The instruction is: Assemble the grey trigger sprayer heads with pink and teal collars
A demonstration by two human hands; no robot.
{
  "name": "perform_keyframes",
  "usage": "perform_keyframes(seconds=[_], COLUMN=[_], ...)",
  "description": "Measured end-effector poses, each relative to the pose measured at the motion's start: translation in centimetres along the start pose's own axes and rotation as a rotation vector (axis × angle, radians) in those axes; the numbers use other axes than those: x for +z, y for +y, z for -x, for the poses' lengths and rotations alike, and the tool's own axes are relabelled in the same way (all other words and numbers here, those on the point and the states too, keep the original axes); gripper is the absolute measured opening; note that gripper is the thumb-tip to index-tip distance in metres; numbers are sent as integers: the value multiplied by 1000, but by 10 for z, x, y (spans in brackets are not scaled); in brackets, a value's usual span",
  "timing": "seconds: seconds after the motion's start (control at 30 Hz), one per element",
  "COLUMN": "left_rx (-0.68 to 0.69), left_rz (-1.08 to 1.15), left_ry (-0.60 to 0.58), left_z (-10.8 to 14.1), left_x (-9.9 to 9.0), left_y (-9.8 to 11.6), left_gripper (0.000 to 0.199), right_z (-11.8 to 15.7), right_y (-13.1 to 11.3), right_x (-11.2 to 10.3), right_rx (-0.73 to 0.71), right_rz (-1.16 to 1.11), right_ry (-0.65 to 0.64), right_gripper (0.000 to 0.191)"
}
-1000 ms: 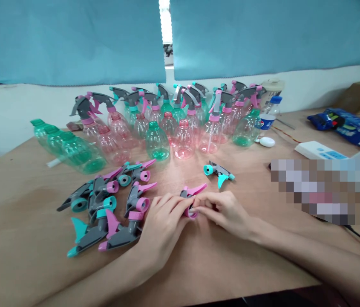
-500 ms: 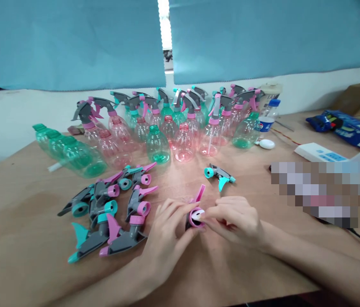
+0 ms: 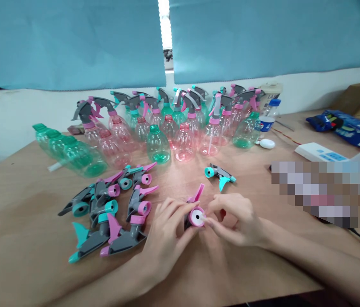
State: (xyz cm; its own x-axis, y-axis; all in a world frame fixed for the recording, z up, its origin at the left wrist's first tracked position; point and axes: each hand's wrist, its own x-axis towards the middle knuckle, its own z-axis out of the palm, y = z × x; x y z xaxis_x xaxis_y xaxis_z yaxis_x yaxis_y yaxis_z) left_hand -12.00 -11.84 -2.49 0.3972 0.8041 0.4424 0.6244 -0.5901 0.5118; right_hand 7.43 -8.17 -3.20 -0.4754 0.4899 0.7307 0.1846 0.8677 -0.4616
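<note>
My left hand (image 3: 171, 238) is closed around a pink and grey spray trigger head (image 3: 195, 194), its pink collar facing up toward me. Inside that collar a white washer (image 3: 195, 217) with a dark centre hole lies flat. My right hand (image 3: 235, 219) is on the other side, thumb tip at the collar's edge and index finger apart from the thumb, with nothing held between them. Beyond it lies a teal and grey trigger head (image 3: 220, 174). To the left, several loose trigger heads (image 3: 119, 241) in pink, teal and grey are heaped together.
Green and pink clear bottles (image 3: 158, 147) stand in rows at the back, several with spray heads fitted. Green bottles (image 3: 85, 155) are lined up at left. At right are a Pepsi bottle (image 3: 267, 121), a blue packet (image 3: 347, 128), a white power strip (image 3: 320, 152) and a blurred-out patch.
The white washer, tilted in my right fingers before, now lies flat inside the pink collar. My right thumb and index finger have parted. My left hand still holds the trigger head.
</note>
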Motion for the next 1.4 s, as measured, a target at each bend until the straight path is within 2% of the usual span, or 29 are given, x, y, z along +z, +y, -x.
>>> perform_keyframes(seconds=[0.2, 0.6, 0.83, 0.97, 1.13, 1.4], left_rx=[143, 231, 190, 172, 149, 154], left_rz=[-134, -234, -198, -179, -169, -178], left_ry=[19, 66, 41, 29, -22, 17], left_z=[0, -2, -1, 0, 1, -1], left_x=[-2, -3, -2, -1, 2, 2], left_y=[-2, -4, -4, -4, -3, -6], left_gripper=[26, 21, 21, 23, 22, 25], right_z=[-4, -3, -6, -6, -4, -6], right_y=[1, 2, 0, 0, 0, -1], right_x=[-4, -6, -9, -8, -5, -3], right_rx=[22, 161, 76, 43, -6, -6], right_rz=[36, -10, 106, 108, 99, 142], right_ry=[-126, -268, -224, -224, -227, -168], right_gripper=[14, 19, 14, 17, 9, 9])
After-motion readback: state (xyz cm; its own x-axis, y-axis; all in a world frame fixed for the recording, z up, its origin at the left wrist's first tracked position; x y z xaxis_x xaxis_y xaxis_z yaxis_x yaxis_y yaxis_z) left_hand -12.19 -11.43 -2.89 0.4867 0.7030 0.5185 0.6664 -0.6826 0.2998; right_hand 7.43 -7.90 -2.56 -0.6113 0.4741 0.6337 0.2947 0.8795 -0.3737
